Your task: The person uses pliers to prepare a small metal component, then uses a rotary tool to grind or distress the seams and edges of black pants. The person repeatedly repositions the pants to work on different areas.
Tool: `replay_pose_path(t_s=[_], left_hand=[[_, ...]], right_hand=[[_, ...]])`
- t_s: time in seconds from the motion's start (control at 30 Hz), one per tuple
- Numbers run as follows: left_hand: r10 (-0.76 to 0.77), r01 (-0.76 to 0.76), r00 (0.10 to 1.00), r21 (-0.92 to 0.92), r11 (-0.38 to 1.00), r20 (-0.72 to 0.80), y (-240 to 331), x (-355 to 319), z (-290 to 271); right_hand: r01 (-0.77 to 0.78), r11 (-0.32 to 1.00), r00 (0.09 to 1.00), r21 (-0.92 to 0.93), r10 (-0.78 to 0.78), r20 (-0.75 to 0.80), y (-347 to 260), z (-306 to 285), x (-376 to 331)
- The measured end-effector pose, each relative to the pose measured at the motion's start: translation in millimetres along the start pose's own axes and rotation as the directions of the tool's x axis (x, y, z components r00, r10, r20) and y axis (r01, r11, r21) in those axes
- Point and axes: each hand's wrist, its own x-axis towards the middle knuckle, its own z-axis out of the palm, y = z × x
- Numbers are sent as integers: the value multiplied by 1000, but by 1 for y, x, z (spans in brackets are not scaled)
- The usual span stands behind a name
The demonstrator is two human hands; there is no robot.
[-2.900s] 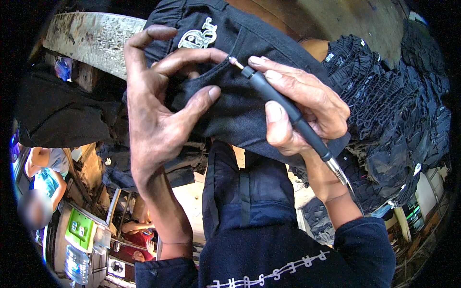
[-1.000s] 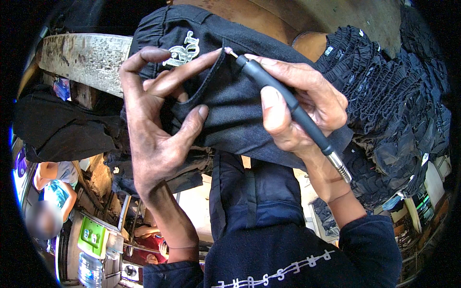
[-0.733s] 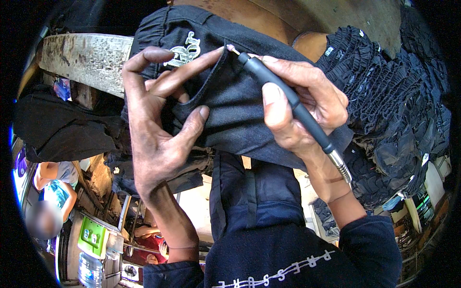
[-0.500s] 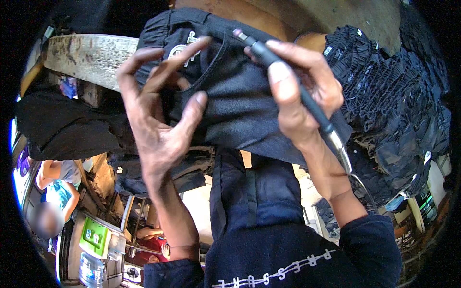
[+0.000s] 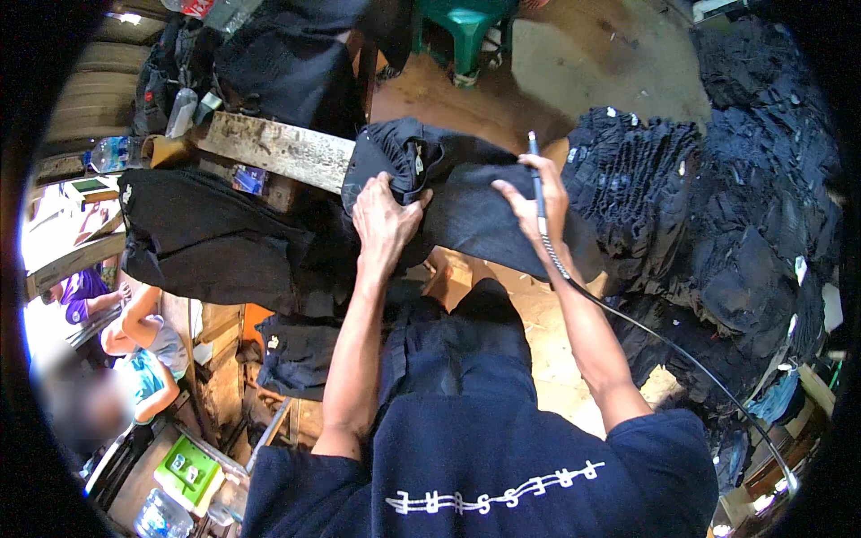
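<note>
A pair of black elastic-waist pants lies in front of me, drawn over the end of a worn wooden board. My left hand is closed on the cloth at the gathered waist, its thumb by the pocket edge. White embroidery shows there in part. My right hand grips a slim, pen-shaped rotary handpiece, metal tip upward, above the right part of the pants. From the handpiece's lower end a coiled metal sleeve and a dark flexible cable run down past my right forearm.
Piles of dark gathered garments rise at the right. Another black garment lies left of the board. A green plastic stool stands at the far side. At the lower left are a person, a green tray and a water bottle.
My left hand, spread above the cloth before, now rests closed on the waist. The right hand keeps the handpiece, now held more upright. The view has widened, and hands and pants appear farther away.
</note>
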Motion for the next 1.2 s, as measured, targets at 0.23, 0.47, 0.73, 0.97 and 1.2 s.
replay_pose_path(t_s=[0.23,0.47,0.73,0.97,1.2], left_hand=[[-56,28,998,-546,837,-34,-61,53,-72],[418,-449,786,45,892,-455,-72,19,-23],[675,-619,730,-313,721,111,20,-75,80],[508,-682,688,-223,697,-518,-46,-22,20],[274,-351,785,-34,936,-555,-33,42,19]], right_hand=[[58,998,997,-3,-58,-54,-43,81,19],[117,957,993,266,-109,-44,-54,127,41],[-172,663,973,728,232,18,-8,88,37],[-102,813,988,573,14,156,-20,79,37],[234,903,955,359,-283,90,-17,76,39]])
